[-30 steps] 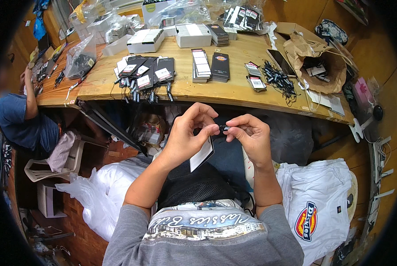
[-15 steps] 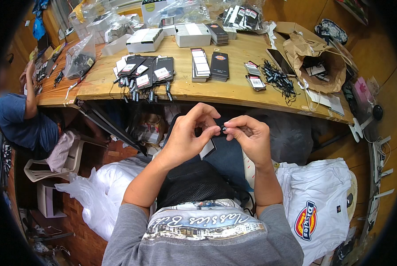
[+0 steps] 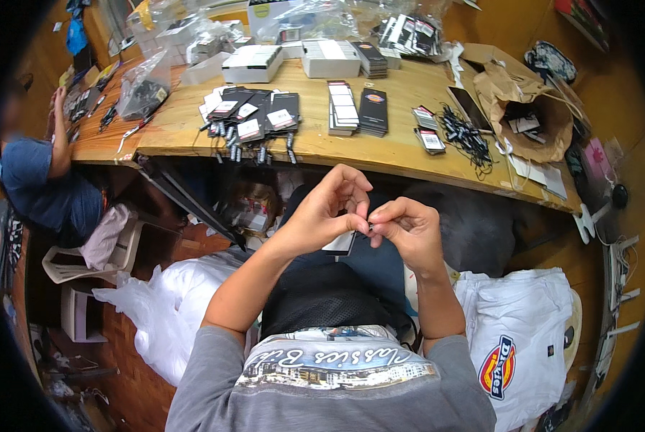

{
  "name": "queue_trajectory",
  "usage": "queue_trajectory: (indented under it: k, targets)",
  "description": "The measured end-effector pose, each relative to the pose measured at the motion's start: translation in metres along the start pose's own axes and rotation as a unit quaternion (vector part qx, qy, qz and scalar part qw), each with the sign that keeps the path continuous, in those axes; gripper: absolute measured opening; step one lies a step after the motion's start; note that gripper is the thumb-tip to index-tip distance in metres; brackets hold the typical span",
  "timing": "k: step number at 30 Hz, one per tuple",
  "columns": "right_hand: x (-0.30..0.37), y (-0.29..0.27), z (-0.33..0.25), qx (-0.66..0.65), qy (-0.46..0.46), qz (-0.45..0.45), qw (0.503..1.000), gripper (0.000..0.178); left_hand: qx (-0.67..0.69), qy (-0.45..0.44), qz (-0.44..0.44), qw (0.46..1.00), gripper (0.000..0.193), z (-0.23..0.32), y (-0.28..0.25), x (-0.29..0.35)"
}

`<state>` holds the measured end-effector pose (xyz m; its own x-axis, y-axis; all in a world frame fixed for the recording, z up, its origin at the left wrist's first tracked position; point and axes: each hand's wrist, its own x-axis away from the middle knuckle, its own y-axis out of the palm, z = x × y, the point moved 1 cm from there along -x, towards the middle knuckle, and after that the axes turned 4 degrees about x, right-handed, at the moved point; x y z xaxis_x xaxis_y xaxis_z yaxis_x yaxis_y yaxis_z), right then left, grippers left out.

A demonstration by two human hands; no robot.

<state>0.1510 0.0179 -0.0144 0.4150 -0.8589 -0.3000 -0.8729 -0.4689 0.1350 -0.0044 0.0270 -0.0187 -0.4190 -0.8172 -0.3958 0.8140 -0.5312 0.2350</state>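
Note:
Above my lap, my left hand [image 3: 330, 212] and my right hand [image 3: 410, 229] meet fingertip to fingertip. Both are closed in a pinch on a black tag string, mostly covered by the fingers. Below the left fingers hangs a hang tag [image 3: 341, 243], white with a dark edge, partly behind that hand. On the table ahead lie a spread of black and white hang tags [image 3: 265, 115] with strings attached, two neat tag stacks [image 3: 373, 111], a small pile of tags [image 3: 430, 138] and a tangle of black tag strings [image 3: 468, 140].
White boxes of tags [image 3: 253, 68] and clear plastic bags [image 3: 144, 90] stand farther back. A paper bag [image 3: 553, 140] and a phone [image 3: 469, 108] lie right. White shirts [image 3: 520, 317] are stacked beside me, a white plastic bundle [image 3: 171, 302] left. Another person [image 3: 49, 176] sits far left.
My hands have come together, with the fingertips now touching around the small black piece. The whole view has shifted slightly, so the table things appear farther right.

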Motion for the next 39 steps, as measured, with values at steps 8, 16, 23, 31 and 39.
queue_trajectory:
  k: [8,16,23,31,39]
  targets:
    - [-0.025,0.025,-0.028,0.084,0.022,-0.122,0.989,0.008,0.178,-0.182,-0.143,0.956,0.051,0.000,-0.028,0.040]
    - [-0.055,0.070,-0.045,0.186,-0.107,-0.189,0.958,0.012,-0.395,0.011,0.104,0.912,0.014,0.098,-0.072,0.065]
    - [-0.078,0.104,-0.010,0.248,-0.160,-0.202,0.934,0.011,-0.641,0.184,0.303,0.681,0.013,0.128,-0.190,0.053]
    - [-0.137,0.036,0.016,0.479,-0.094,-0.064,0.870,0.016,-0.746,-0.041,0.235,0.622,0.026,0.087,-0.250,0.029]
    - [-0.240,-0.133,0.051,0.662,0.094,-0.051,0.742,0.060,-0.506,-0.091,0.128,0.848,0.045,0.005,-0.167,-0.121]
